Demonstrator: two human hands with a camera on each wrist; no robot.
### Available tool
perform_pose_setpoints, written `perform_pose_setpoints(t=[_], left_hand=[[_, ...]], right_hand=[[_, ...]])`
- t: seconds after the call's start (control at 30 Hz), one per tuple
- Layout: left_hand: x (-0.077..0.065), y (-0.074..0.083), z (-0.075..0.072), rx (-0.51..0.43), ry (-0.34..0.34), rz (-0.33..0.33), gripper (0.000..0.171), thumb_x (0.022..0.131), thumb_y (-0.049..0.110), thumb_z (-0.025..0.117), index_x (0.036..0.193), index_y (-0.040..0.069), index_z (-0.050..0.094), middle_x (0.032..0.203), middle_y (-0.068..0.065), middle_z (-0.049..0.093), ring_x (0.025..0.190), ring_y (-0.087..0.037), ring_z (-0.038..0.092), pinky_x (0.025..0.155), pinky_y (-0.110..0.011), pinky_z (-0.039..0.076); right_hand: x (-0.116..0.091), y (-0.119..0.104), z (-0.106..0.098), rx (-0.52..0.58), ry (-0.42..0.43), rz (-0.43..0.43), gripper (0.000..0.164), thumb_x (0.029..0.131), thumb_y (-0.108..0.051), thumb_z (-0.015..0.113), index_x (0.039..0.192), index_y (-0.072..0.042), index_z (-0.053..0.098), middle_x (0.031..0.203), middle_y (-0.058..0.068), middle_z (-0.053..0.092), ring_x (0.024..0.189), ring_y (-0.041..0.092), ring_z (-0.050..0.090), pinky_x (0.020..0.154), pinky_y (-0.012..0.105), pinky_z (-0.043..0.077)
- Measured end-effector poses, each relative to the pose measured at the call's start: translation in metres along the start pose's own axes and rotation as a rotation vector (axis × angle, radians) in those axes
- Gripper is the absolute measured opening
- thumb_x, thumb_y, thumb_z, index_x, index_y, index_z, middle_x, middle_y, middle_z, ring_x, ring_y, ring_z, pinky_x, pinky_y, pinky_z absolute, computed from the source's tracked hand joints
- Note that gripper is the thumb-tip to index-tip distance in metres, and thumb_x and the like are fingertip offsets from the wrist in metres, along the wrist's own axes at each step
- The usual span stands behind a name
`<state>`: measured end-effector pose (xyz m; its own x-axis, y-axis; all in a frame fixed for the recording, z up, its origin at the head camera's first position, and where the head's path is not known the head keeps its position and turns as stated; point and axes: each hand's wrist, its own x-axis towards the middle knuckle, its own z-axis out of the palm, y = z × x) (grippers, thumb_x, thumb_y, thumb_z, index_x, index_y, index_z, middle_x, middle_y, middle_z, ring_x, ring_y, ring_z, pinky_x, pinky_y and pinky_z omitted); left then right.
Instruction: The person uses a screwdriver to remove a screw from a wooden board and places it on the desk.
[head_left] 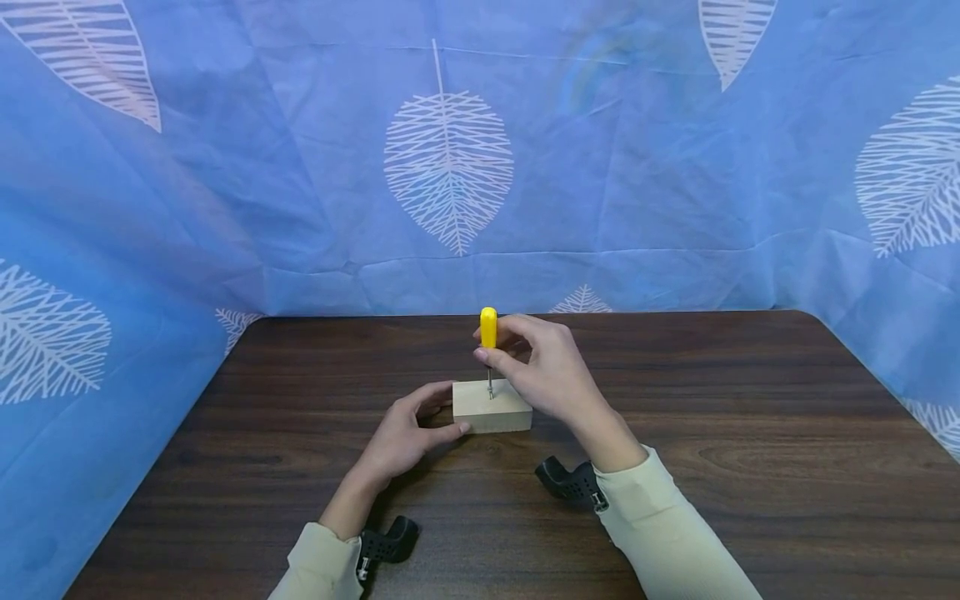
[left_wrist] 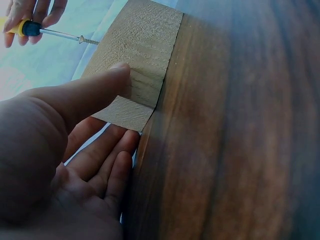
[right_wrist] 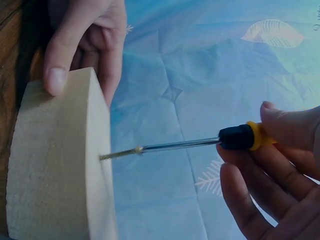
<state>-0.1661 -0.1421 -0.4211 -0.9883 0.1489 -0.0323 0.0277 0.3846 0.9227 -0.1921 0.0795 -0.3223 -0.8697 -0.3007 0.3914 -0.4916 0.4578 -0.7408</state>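
Note:
A pale wooden block [head_left: 491, 414] lies on the dark table. My left hand [head_left: 401, 433] grips its left end, thumb on the near side and fingers behind, as the left wrist view also shows. My right hand [head_left: 551, 362] pinches a screwdriver [head_left: 489, 327] with a yellow and black handle, held upright over the block. In the right wrist view the screwdriver's shaft [right_wrist: 180, 145] meets the head of a brass-coloured screw [right_wrist: 120, 153]. The screw stands in the block's top face, most of its thread showing.
The brown wood-grain table [head_left: 712, 433] reaches back to a blue cloth [head_left: 315, 167] with white leaf prints, which hangs behind and at both sides. Black wrist mounts [head_left: 390, 540] sit by both cream sleeves [head_left: 667, 525].

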Motion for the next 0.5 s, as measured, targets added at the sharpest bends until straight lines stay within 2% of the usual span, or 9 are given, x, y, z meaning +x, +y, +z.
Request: perform_pose_setpoints(t=[0.3, 0.5], left_hand=[[-0.0005, -0.001, -0.0005, -0.003, -0.001, -0.008, 0.061, 0.095, 0.026, 0.086, 0.151, 0.022, 0.062, 0.15, -0.004, 0.066, 0.144, -0.033, 0.058, 0.119, -0.063, 0.044], [-0.0002, 0.0, -0.0003, -0.002, 0.001, -0.004, 0.06, 0.095, 0.025, 0.086, 0.15, 0.022, 0.063, 0.149, -0.004, 0.067, 0.143, -0.033, 0.059, 0.119, -0.063, 0.045]], right_hand=[[-0.0004, -0.0008, 0.0023, 0.0, 0.017, 0.032, 0.024, 0.095, -0.021, 0.085, 0.114, -0.011, 0.074, 0.102, 0.003, 0.08, 0.086, 0.014, 0.074, 0.08, 0.033, 0.064], [-0.0005, -0.0007, 0.0013, 0.024, 0.002, 0.043, 0.019, 0.097, -0.017, 0.083, 0.112, -0.01, 0.073, 0.1, 0.004, 0.081, 0.086, 0.017, 0.078, 0.079, 0.037, 0.064]])
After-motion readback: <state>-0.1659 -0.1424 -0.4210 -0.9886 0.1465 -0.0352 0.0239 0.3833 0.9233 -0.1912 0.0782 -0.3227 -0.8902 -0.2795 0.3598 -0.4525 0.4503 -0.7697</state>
